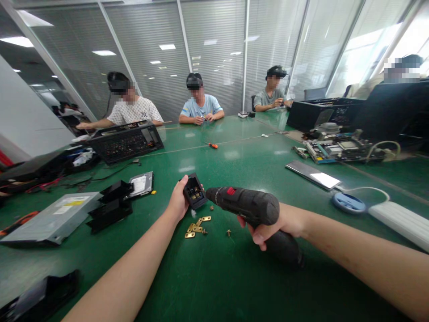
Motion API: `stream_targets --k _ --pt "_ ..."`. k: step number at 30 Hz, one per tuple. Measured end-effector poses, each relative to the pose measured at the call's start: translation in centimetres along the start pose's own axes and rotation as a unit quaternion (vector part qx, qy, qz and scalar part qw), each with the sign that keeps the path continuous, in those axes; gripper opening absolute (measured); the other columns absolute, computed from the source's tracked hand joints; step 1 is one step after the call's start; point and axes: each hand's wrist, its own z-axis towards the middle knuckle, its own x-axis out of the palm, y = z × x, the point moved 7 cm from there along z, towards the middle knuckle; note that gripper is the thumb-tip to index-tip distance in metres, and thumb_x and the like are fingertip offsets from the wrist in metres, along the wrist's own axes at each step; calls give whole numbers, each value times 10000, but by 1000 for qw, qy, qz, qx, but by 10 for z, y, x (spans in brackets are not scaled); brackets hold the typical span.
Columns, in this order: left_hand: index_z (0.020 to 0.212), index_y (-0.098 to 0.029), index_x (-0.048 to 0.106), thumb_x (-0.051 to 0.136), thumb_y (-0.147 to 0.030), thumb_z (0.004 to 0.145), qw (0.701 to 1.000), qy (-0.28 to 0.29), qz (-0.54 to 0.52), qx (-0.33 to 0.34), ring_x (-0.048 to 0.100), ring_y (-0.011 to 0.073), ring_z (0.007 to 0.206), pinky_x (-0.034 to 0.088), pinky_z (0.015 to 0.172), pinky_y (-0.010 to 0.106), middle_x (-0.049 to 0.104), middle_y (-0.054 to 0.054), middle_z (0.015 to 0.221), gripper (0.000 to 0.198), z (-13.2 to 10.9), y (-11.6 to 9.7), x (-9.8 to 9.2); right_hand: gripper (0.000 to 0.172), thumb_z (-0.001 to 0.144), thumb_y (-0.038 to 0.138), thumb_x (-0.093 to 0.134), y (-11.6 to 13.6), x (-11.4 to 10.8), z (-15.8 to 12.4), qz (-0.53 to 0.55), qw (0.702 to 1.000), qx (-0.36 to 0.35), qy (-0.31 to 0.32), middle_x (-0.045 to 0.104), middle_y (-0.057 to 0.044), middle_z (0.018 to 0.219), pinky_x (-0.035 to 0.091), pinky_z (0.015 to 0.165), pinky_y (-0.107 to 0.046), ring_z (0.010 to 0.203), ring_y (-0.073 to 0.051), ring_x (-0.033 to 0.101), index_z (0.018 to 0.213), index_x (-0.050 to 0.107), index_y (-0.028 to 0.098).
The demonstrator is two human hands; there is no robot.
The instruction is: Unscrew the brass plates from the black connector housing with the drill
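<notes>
Where drill crowds box's edge, room is tight.

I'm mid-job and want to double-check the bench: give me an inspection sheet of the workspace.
Surface: green tabletop, glossy, seams visible.
Work things: black housing with brass-coloured parts inside; drill pointing towards it, contact unclear; brass strips and loose screws on the tabletop.
Clutter: metal drive left, circuit boards right, orange-handled screwdriver ahead.
Hands: left hand holds the housing; right hand grips the drill.
Cables: white cable curving beside the blue disc.
Surroundings: people seated opposite; glass partition behind.
</notes>
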Motion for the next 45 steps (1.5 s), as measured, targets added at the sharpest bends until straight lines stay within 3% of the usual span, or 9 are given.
stream_targets --k 11,28,33,36,45 --pt "1009 -151 670 717 -603 820 1000 5 3 -5 764 255 747 638 714 395 780 105 865 493 1 0 -1 535 518 167 950 -6 1 1 -8 1000 29 -9 718 17 629 563 502 -241 509 -153 687 958 647 141" --pt "1044 -166 638 753 -647 758 1000 -9 20 3 754 269 729 621 704 420 769 104 855 571 5 3 -4 552 531 207 979 -13 -9 5 -4 1000 4 15 726 3 603 559 493 -228 513 -156 690 979 665 135" --pt "1036 -186 627 839 -422 670 999 -14 38 24 752 275 790 610 757 437 766 81 863 484 4 1 -4 552 501 200 994 -8 -12 3 -14 1000 -7 -25 711 27 710 590 513 -262 562 -159 700 946 670 160" --pt "1009 -190 617 780 -267 609 998 -16 49 36 752 280 810 603 789 457 764 61 858 439 5 2 -6 541 494 187 990 -7 -8 3 -19 1000 -4 -20 694 41 664 588 518 -263 547 -159 696 913 647 167" --pt "960 -180 618 703 -202 551 995 -9 75 70 733 271 777 582 782 439 751 49 813 418 9 1 -6 421 512 213 977 -5 8 1 -76 997 5 -11 694 13 615 552 517 -230 560 -147 677 756 640 144"
